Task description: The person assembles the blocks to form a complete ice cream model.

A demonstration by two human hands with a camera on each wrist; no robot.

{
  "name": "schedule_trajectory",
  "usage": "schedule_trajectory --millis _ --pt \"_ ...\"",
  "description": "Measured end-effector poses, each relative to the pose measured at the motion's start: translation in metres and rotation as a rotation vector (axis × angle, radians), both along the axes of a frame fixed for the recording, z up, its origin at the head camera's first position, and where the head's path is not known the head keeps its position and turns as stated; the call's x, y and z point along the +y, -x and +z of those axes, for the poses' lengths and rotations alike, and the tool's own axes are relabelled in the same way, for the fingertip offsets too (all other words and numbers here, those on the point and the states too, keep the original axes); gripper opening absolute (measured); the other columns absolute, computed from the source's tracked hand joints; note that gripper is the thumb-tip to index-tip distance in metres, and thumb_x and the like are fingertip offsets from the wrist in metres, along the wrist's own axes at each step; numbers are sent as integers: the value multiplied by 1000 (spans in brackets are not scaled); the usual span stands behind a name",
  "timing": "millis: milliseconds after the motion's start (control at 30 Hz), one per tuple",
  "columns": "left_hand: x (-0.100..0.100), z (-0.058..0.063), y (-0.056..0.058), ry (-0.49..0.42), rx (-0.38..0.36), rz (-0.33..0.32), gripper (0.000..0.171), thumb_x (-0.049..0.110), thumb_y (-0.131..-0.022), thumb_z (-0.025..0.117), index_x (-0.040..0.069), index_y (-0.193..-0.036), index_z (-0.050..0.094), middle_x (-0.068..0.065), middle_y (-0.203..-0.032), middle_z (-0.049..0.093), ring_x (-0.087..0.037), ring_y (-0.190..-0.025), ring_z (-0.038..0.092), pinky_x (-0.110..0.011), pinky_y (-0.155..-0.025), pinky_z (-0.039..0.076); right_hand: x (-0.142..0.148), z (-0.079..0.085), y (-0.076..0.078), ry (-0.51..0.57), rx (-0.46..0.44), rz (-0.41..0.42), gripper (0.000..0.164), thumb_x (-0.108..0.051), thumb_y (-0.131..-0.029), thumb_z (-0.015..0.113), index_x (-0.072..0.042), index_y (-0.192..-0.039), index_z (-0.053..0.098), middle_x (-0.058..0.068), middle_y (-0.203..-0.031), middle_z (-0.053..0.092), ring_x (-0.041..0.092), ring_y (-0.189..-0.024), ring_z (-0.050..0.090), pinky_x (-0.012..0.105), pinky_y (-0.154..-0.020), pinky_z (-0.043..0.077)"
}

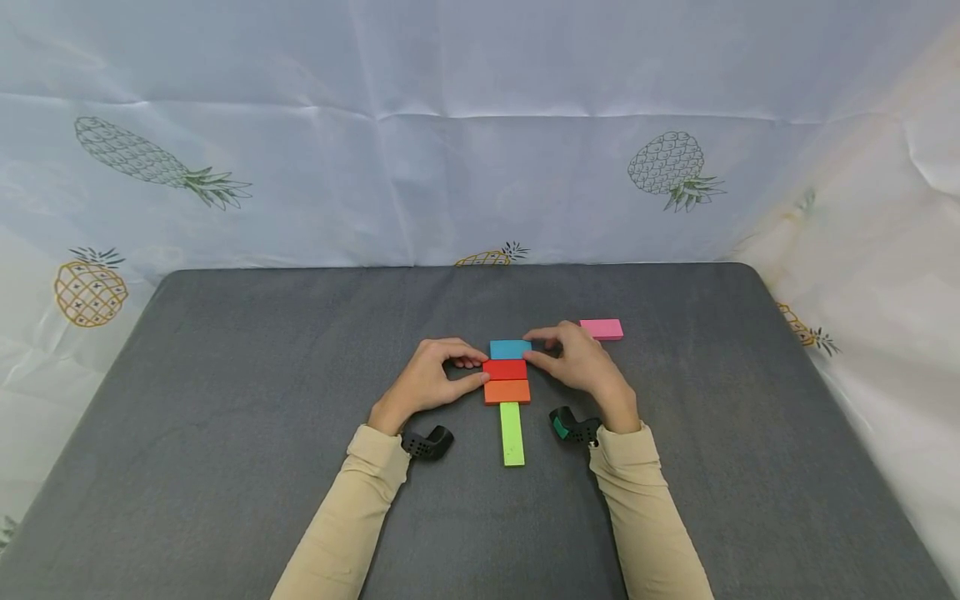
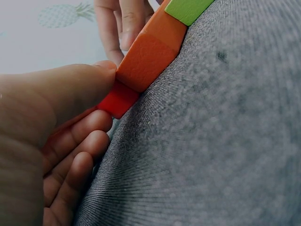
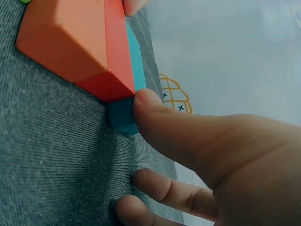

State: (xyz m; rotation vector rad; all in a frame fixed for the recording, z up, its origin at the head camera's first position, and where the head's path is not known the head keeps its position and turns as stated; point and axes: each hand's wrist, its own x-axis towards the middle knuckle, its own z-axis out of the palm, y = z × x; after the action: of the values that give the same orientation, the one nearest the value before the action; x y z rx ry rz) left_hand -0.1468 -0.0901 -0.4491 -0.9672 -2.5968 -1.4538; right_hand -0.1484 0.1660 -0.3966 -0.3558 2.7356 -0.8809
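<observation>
A blue block (image 1: 508, 349), a red block (image 1: 506, 370) and an orange block (image 1: 507, 392) lie crosswise against each other. A light green block (image 1: 512, 435) runs lengthwise from the orange one toward the near edge. My left hand (image 1: 427, 375) pinches the red block's left end between thumb and index finger; in the left wrist view the thumb also meets the orange block's corner (image 2: 150, 61). At the blue block's right end, my right hand (image 1: 577, 358) holds it by thumb and index finger. The right wrist view shows that thumb on the blue block (image 3: 123, 115), beside the red one.
A pink block (image 1: 603, 330) lies just beyond the right hand. Everything rests on a grey cloth-covered table (image 1: 262, 433). A pale curtain with pineapple prints (image 1: 420, 183) hangs behind the table's far edge and along its sides.
</observation>
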Motion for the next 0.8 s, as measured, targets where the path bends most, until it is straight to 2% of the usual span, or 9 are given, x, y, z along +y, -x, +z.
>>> schedule_trajectory --millis 200,500,800 --pt "1 -1 0 -5 3 5 20 18 -87 82 8 -104 80 -4 -92 75 -11 -82 65 -25 -78 55 0 -2 0 2 13 9 36 -25 -97 71 -11 -130 72 13 -99 65 21 -83 51 27 -66 41" --pt "0 1 -1 -2 -32 10 20 18 -87 82 9 -105 80 -4 -93 76 -11 -83 65 -25 -79 55 -1 -4 0 -2 31 6 37 -25 -97 71 -11 -132 71 12 -93 63 21 -81 50 27 -64 40" --pt "0 -1 0 -9 0 3 20 18 -87 82 9 -105 80 -4 -92 76 -11 -82 65 -25 -78 55 -3 -5 0 0 34 5 37 -25 -97 71 -11 -132 70 12 -93 61 21 -84 51 27 -65 41"
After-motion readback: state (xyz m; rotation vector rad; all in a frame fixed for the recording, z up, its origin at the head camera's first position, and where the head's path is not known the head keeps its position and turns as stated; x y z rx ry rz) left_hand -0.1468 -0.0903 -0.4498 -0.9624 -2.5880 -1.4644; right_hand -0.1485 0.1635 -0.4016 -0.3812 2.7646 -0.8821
